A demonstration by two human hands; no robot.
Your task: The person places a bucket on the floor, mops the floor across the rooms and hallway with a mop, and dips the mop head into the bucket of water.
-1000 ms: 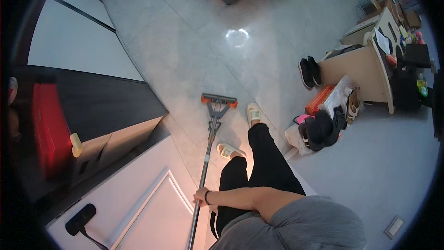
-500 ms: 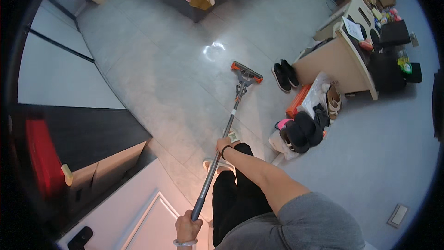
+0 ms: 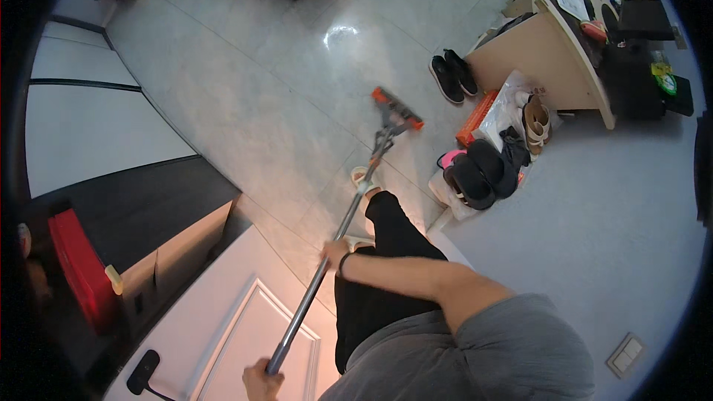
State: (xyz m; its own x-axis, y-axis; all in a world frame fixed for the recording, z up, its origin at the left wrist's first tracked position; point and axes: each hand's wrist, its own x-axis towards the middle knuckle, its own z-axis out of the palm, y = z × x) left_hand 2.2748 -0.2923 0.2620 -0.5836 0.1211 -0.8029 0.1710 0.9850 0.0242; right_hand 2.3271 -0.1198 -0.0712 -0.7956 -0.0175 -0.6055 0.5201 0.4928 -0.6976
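I hold a sponge mop [image 3: 302,310] by its long grey metal pole, which runs slantwise across the view. My left hand [image 3: 262,382] is closed round the dark grip at the top end, low in the picture. Farther down the pole, my right hand [image 3: 336,252] wraps round the metal; it looks slightly blurred. The mop head [image 3: 399,110], grey with orange ends, is out ahead over the grey tiled floor [image 3: 245,96]. Whether it touches the tiles I cannot tell. My feet in pale slippers [image 3: 362,176] are beside the pole.
Black shoes [image 3: 449,78] stand by a wooden desk [image 3: 531,67] at the right. Nearer are dark slippers [image 3: 475,178], an orange box [image 3: 477,117] and beige sandals [image 3: 536,125]. To the left are a white door [image 3: 245,327], a dark-topped cabinet [image 3: 141,208] and a red object [image 3: 80,267].
Both hands and the pole have shifted down and left in the view. The mop head appears closer to the black shoes' level. The room has slid upward, and one foot has stepped forward.
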